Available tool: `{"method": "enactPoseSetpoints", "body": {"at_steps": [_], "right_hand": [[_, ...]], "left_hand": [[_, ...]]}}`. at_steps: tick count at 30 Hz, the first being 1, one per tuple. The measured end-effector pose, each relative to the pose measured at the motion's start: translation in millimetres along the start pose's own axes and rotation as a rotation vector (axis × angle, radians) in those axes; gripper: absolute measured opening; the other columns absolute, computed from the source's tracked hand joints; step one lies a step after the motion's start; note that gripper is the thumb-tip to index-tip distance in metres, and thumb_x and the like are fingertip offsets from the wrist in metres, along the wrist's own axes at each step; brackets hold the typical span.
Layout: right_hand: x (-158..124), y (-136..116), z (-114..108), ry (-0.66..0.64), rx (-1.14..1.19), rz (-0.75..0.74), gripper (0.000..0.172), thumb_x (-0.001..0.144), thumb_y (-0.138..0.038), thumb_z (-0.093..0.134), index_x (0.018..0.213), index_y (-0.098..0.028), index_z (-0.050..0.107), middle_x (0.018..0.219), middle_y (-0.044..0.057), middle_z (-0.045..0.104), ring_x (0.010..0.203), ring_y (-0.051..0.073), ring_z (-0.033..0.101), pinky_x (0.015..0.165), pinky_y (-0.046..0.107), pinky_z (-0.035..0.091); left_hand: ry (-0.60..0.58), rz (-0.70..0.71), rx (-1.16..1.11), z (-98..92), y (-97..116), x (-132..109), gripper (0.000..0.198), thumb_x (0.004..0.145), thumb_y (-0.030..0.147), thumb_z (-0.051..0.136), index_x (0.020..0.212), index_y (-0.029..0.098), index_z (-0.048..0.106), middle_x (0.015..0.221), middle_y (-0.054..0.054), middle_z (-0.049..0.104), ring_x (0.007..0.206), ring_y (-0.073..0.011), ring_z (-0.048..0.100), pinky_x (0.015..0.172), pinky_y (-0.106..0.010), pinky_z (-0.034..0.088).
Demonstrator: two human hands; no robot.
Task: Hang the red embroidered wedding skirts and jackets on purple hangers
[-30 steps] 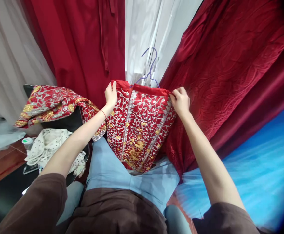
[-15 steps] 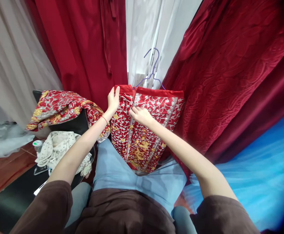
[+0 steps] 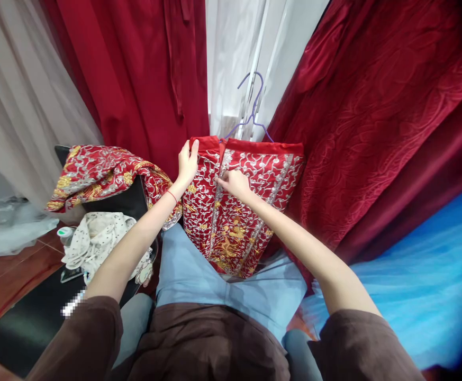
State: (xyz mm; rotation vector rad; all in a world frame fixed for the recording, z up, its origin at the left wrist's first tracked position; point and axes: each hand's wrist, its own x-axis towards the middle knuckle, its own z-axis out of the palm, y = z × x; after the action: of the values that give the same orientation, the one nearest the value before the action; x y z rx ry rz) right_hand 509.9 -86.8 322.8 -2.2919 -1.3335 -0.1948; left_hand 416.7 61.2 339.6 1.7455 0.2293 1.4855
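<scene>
A red skirt [image 3: 238,206] with silver and gold embroidery hangs upright before me, its plain red waistband [image 3: 268,147] on top. From inside the waistband rises a purple wire hanger [image 3: 253,108]. My left hand [image 3: 188,161] grips the skirt's upper left edge, thumb in front; its other fingers are partly hidden. My right hand [image 3: 234,183] is closed, with thumb and forefinger pinched at the silver trim beside the front opening. Whether a loose thread or bead is between those fingertips is too small to tell. The skirt's lower end reaches down between my knees.
On my left, a matching embroidered garment [image 3: 96,177] lies over a black chair back [image 3: 114,205]. The seat [image 3: 20,323] holds a spotted white cloth [image 3: 96,238], a bottle [image 3: 64,234] and a phone [image 3: 71,274]. Red drapes [image 3: 135,69] and blue tulle [image 3: 421,296] surround me.
My right hand's fingers have curled from loosely extended into a tighter pinch at the trim. My left hand keeps its hold. Skirt and hanger appear slightly farther right and higher.
</scene>
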Motion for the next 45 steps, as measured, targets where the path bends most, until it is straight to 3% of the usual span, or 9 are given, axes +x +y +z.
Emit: {"method": "enactPoseSetpoints", "body": {"at_steps": [5, 12, 21, 26, 28, 31, 33, 40, 45], "right_hand": [[6, -8, 4, -0.134, 0.897, 0.292, 0.025, 0.087, -0.025, 0.068, 0.066, -0.014, 0.061, 0.062, 0.005, 0.070, 0.043, 0.008, 0.059, 0.043, 0.020, 0.039], [7, -14, 5, -0.102, 1.201, 0.398, 0.039, 0.091, -0.046, 0.063, 0.070, -0.013, 0.065, 0.057, 0.006, 0.069, 0.042, 0.007, 0.059, 0.034, 0.016, 0.034], [4, -13, 6, -0.076, 1.232, 0.355, 0.034, 0.098, -0.024, 0.052, 0.069, -0.013, 0.065, 0.050, 0.001, 0.065, 0.037, 0.005, 0.053, 0.036, 0.015, 0.028], [2, -23, -3, -0.044, 1.272, 0.351, 0.035, 0.096, -0.016, 0.048, 0.064, -0.013, 0.062, 0.051, 0.001, 0.064, 0.037, 0.005, 0.052, 0.038, 0.015, 0.032], [3, -27, -7, -0.048, 1.295, 0.364, 0.035, 0.094, -0.014, 0.046, 0.062, -0.014, 0.059, 0.047, -0.001, 0.059, 0.035, 0.004, 0.047, 0.038, 0.014, 0.031], [2, -31, -11, -0.080, 1.337, 0.368, 0.034, 0.092, -0.011, 0.047, 0.058, -0.015, 0.052, 0.039, -0.007, 0.044, 0.031, 0.002, 0.033, 0.036, 0.013, 0.024], [0, -32, -12, -0.112, 1.347, 0.362, 0.033, 0.090, -0.011, 0.047, 0.057, -0.016, 0.049, 0.037, -0.009, 0.036, 0.031, 0.001, 0.026, 0.035, 0.013, 0.021], [-15, -36, -2, -0.125, 1.319, 0.363, 0.031, 0.086, -0.008, 0.046, 0.056, -0.016, 0.050, 0.040, -0.005, 0.044, 0.031, 0.003, 0.032, 0.035, 0.016, 0.023], [-26, -42, -4, -0.131, 1.311, 0.338, 0.034, 0.088, -0.008, 0.044, 0.055, -0.016, 0.050, 0.039, -0.005, 0.044, 0.031, 0.004, 0.034, 0.036, 0.017, 0.024]], "left_hand": [[0.018, 0.007, 0.020, 0.2, -2, -1, 0.048, 0.093, 0.065, 0.042, 0.085, 0.020, 0.059, 0.089, -0.004, 0.064, 0.089, -0.0165, 0.063, 0.087, -0.028, 0.049], [0.008, 0.044, 0.034, -1.0, -3, -2, 0.053, 0.091, 0.070, 0.041, 0.087, 0.020, 0.059, 0.089, -0.005, 0.064, 0.091, -0.0188, 0.063, 0.090, -0.032, 0.050], [-0.022, 0.070, 0.109, -3.0, -1, -3, 0.052, 0.095, 0.066, 0.036, 0.090, 0.020, 0.059, 0.091, -0.006, 0.064, 0.093, -0.0196, 0.063, 0.090, -0.033, 0.049], [0.139, 0.165, 0.538, -6.0, 5, -38, 0.039, 0.098, 0.047, 0.041, 0.114, 0.015, 0.057, 0.126, -0.018, 0.058, 0.130, -0.0298, 0.047, 0.108, -0.046, 0.033], [0.026, 0.199, 0.713, -2.6, 0, -61, 0.033, 0.095, 0.041, 0.048, 0.109, 0.014, 0.059, 0.125, -0.019, 0.059, 0.128, -0.0324, 0.047, 0.107, -0.047, 0.032], [-0.318, 0.200, 0.868, 9.1, -14, -88, 0.030, 0.091, 0.043, 0.053, 0.092, 0.015, 0.064, 0.105, -0.017, 0.068, 0.109, -0.0314, 0.059, 0.095, -0.041, 0.040], [-0.421, 0.138, 0.904, 18.7, -20, -95, 0.032, 0.090, 0.045, 0.053, 0.092, 0.015, 0.065, 0.099, -0.016, 0.070, 0.101, -0.0297, 0.064, 0.084, -0.036, 0.042], [-0.488, -0.113, 0.953, 34.8, -11, -82, 0.025, 0.091, 0.023, 0.047, 0.099, 0.015, 0.069, 0.092, -0.013, 0.075, 0.085, -0.0259, 0.070, 0.061, -0.031, 0.033], [-0.438, -0.024, 0.939, 22.8, -7, -80, 0.018, 0.088, 0.023, 0.052, 0.085, 0.018, 0.069, 0.085, -0.009, 0.075, 0.077, -0.0232, 0.069, 0.059, -0.031, 0.029]]}}
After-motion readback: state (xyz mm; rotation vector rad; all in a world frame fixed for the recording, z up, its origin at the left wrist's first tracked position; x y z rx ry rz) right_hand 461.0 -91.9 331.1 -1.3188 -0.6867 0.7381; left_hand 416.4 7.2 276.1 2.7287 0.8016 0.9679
